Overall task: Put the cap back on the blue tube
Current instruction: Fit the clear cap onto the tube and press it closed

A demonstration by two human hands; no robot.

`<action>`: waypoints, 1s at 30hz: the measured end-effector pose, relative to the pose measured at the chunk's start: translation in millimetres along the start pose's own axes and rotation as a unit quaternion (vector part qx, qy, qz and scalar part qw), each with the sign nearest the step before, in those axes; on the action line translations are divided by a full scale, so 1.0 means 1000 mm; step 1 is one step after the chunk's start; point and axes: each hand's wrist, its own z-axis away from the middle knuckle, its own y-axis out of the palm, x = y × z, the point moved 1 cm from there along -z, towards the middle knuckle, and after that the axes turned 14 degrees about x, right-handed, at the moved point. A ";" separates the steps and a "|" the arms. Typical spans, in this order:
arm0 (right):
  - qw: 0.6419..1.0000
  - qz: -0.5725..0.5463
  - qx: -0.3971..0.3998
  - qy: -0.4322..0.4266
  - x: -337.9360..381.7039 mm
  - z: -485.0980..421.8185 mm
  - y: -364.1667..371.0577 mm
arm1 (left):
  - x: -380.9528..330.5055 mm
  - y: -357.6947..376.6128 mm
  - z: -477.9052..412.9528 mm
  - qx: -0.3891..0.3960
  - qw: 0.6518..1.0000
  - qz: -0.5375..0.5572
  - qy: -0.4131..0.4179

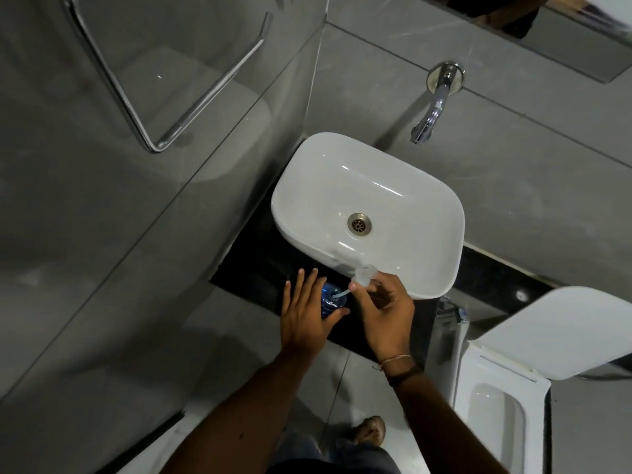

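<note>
A blue bottle-like tube (330,301) stands on the black counter (260,268) in front of the white basin. My left hand (306,313) cups it from the left, thumb against its near side and fingers spread. My right hand (383,309) pinches a clear cap (365,274) just above and right of the tube's mouth. A thin clear straw (342,294) runs from the cap down into the opening. The cap sits tilted, apart from the neck.
The white basin (427,268) with a metal drain fills the counter behind the hands. A chrome wall tap (432,107) juts out above it. A toilet with its lid raised (533,371) stands at right. A glass panel and chrome rail (143,87) lie at left.
</note>
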 end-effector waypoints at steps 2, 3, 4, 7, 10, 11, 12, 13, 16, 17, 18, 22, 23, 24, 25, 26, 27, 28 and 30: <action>1.000 0.010 0.022 0.001 -0.010 -0.002 0.006 | -0.001 -0.001 0.000 -0.005 1.000 0.008 0.000; 0.999 0.016 0.032 0.003 -0.014 -0.003 0.010 | -0.002 -0.002 0.001 -0.006 1.000 0.011 0.000; 0.999 0.024 0.046 0.007 -0.019 -0.005 0.014 | -0.002 -0.002 0.001 -0.006 1.000 0.011 0.002; 0.995 0.050 0.084 0.015 -0.035 -0.006 0.025 | -0.002 -0.003 0.002 -0.008 1.000 -0.006 0.009; 0.993 0.067 0.094 0.039 -0.046 -0.006 0.031 | -0.002 -0.005 0.002 0.009 1.000 -0.010 0.008; 0.992 0.071 0.093 0.044 -0.048 -0.006 0.032 | -0.002 -0.005 0.003 0.011 1.000 -0.009 0.008; 0.991 0.081 0.092 0.045 -0.047 -0.005 0.032 | -0.003 -0.005 0.002 0.013 1.000 -0.008 0.009; 0.991 0.090 0.093 0.043 -0.047 -0.005 0.032 | -0.003 -0.004 0.002 0.014 1.000 -0.008 0.009; 0.988 0.119 0.082 0.046 -0.044 -0.003 0.029 | -0.002 -0.005 0.002 0.017 1.000 -0.008 0.008; 0.988 0.127 0.067 0.052 -0.045 -0.002 0.026 | -0.001 -0.006 0.002 0.016 1.000 -0.005 0.009; 0.988 0.137 0.049 0.059 -0.044 -0.001 0.023 | -0.002 -0.006 0.003 0.015 1.000 0.000 0.012; 0.983 0.154 0.079 0.053 -0.046 0.006 0.021 | -0.002 -0.006 0.002 0.016 1.000 0.010 0.004; 0.981 0.152 0.110 0.048 -0.047 0.007 0.022 | -0.003 -0.006 0.002 0.020 1.000 0.011 0.003; 0.978 0.155 0.130 0.047 -0.045 0.007 0.024 | -0.003 -0.005 0.002 0.023 1.000 0.013 0.003; 0.977 0.163 0.129 0.048 -0.046 0.006 0.025 | -0.002 -0.006 0.003 0.025 1.000 0.014 0.004; 0.978 0.167 0.107 0.057 -0.045 0.005 0.024 | -0.002 -0.006 0.003 0.026 1.000 0.016 0.005; 0.981 0.168 0.071 0.062 -0.046 0.005 0.022 | -0.002 -0.007 0.003 0.027 0.999 0.017 0.004; 0.983 0.165 0.042 0.072 -0.047 0.004 0.018 | -0.002 -0.007 0.002 0.028 0.999 0.018 0.003; 0.984 0.154 0.049 0.074 -0.050 0.005 0.014 | -0.002 -0.007 0.002 0.031 0.999 0.020 0.002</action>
